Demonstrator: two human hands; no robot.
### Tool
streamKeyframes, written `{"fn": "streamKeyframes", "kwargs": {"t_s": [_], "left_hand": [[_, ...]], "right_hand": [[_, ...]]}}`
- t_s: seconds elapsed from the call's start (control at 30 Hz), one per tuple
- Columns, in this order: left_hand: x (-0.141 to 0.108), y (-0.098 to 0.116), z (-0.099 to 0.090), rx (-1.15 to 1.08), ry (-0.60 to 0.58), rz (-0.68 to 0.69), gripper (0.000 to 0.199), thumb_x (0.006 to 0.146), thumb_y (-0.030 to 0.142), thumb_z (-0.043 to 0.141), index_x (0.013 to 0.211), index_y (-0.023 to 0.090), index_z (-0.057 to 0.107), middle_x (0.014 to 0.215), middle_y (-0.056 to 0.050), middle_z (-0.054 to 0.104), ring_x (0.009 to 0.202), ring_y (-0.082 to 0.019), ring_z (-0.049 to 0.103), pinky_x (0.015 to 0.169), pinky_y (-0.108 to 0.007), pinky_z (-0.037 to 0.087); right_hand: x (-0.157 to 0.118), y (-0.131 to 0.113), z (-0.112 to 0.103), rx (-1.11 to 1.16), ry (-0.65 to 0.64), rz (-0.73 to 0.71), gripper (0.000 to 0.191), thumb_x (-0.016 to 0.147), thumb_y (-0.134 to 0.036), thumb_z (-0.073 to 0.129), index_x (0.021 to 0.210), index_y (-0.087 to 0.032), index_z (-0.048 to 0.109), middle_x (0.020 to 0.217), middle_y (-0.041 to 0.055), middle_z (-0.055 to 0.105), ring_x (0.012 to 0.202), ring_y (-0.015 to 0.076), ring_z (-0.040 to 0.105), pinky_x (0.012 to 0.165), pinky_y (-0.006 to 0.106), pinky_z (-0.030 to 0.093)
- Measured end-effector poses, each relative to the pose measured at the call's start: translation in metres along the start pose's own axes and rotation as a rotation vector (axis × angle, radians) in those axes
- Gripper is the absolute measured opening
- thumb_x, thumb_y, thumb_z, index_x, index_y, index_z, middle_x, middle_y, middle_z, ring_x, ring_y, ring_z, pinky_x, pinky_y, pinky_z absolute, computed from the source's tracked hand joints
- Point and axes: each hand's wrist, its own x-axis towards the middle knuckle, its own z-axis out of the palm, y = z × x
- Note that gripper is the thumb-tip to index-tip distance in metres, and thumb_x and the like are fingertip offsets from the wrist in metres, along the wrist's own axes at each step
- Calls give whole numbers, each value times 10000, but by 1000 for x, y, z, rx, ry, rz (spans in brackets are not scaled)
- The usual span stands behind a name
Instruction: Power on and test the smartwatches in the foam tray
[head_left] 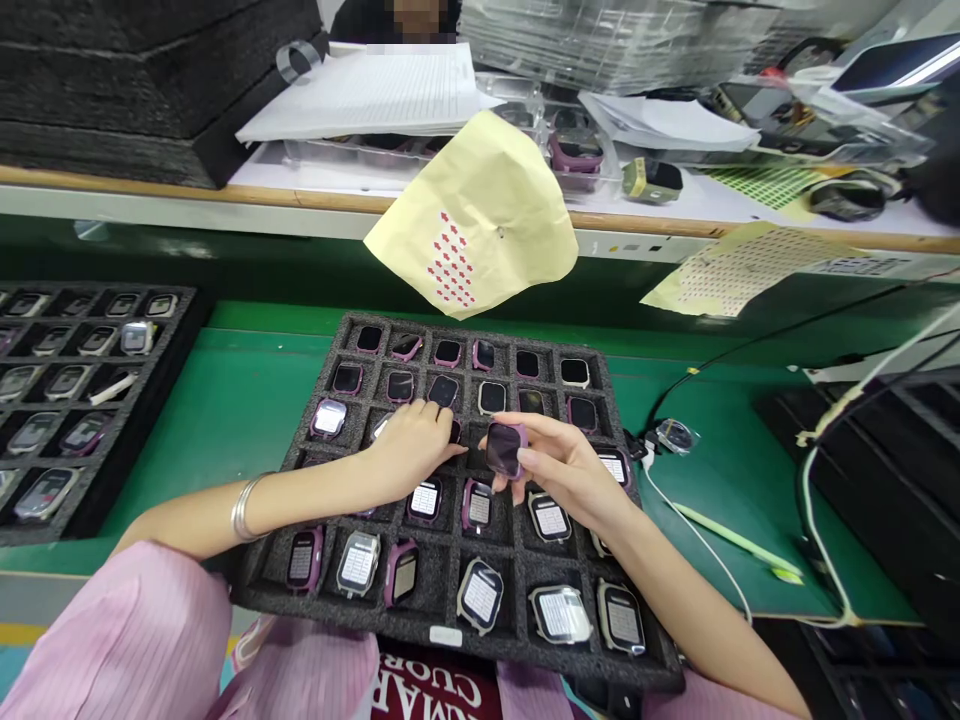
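A black foam tray (446,637) with square compartments lies before me, holding several watch bodies with purple or light frames. Some screens are dark, others show white panels. My right hand (559,462) pinches a purple watch (505,448) with a dark screen, raised above the tray's middle. Just left of it, my left hand (412,447) reaches over the third row, fingers bent down around a compartment. Its fingertips hide whatever they touch. A watch with a lit screen (328,418) sits in the compartment at the left end of that row.
Another foam tray of watches (176,345) stands at the left. A shelf edge (300,206) crosses ahead, with yellow sticker sheets (487,215) hanging from it. Cables (705,540) and a green stick (739,540) lie at the right, beside dark stacked trays (862,480).
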Motion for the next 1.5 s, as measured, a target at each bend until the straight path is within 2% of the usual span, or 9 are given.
{"fn": "streamKeyframes", "kwargs": {"t_s": [0.1, 0.2, 0.3, 0.4, 0.53, 0.67, 0.83, 1.03, 1.5], "left_hand": [[5, 0, 7, -55, 15, -40, 219, 872, 216, 606, 1018, 58, 567, 960, -191, 647, 928, -325, 605, 783, -430, 489], [3, -9, 9, -178, 18, -27, 196, 852, 254, 641, 986, 124, 581, 939, -102, 655, 869, -249, 631, 743, -351, 507], [0, -17, 5, -696, 2, -31, 171, 832, 307, 664, 859, 152, 597, 897, -56, 653, 840, -204, 644, 774, -331, 515], [0, -19, -1, -1330, -19, -135, 258, 820, 355, 675, 926, 134, 592, 931, -66, 670, 859, -196, 661, 817, -347, 518], [1, -14, -7, -1627, 22, -218, 407, 796, 429, 697, 1031, 117, 582, 774, -22, 643, 698, -145, 634, 700, -291, 502], [1, -9, -5, -1538, 23, -268, 486, 794, 354, 695, 1184, 124, 516, 689, 19, 595, 599, -112, 562, 587, -247, 443], [-4, -12, 2, -1283, 55, -177, 382, 809, 237, 630, 1167, 152, 527, 713, 39, 552, 538, -94, 505, 544, -239, 420], [-11, -15, 9, -990, 185, -64, 369, 825, 226, 597, 1185, 192, 524, 1093, -51, 609, 995, -201, 580, 862, -303, 455], [-12, -14, 3, -974, 129, 4, 365, 841, 207, 563, 1197, 192, 483, 1109, -56, 612, 1028, -204, 573, 918, -312, 434]], "right_hand": [[-1, 0, 0, 5, 1, -3, 362, 818, -260, 740, 1171, -228, 668, 821, 48, 703, 669, 202, 718, 482, 233, 560], [0, 1, 0, 22, -4, -2, 369, 819, -248, 735, 1180, -230, 662, 883, 56, 704, 688, 200, 719, 496, 234, 560], [0, 0, 0, 53, -8, -16, 369, 825, -242, 727, 1188, -233, 659, 916, 58, 702, 705, 198, 720, 518, 236, 560], [0, 0, 0, 75, -2, -32, 360, 831, -240, 720, 1186, -238, 661, 939, 62, 704, 707, 199, 719, 530, 244, 559], [0, -1, 0, 65, 27, -49, 353, 832, -224, 715, 1181, -244, 665, 951, 58, 705, 708, 194, 717, 548, 250, 559], [0, 0, 2, 22, 56, -37, 357, 830, -223, 712, 1184, -239, 665, 911, 49, 705, 697, 191, 715, 551, 257, 559], [2, 1, 4, -15, 73, -23, 352, 824, -224, 717, 1173, -238, 676, 881, 37, 694, 694, 191, 717, 554, 256, 562], [2, 2, 3, -16, 80, -27, 351, 819, -217, 723, 1166, -230, 680, 877, 39, 694, 690, 191, 716, 549, 255, 564], [2, 0, 3, -85, 104, -20, 386, 795, -233, 757, 1172, -197, 679, 855, 39, 703, 652, 182, 712, 569, 288, 593]]}}
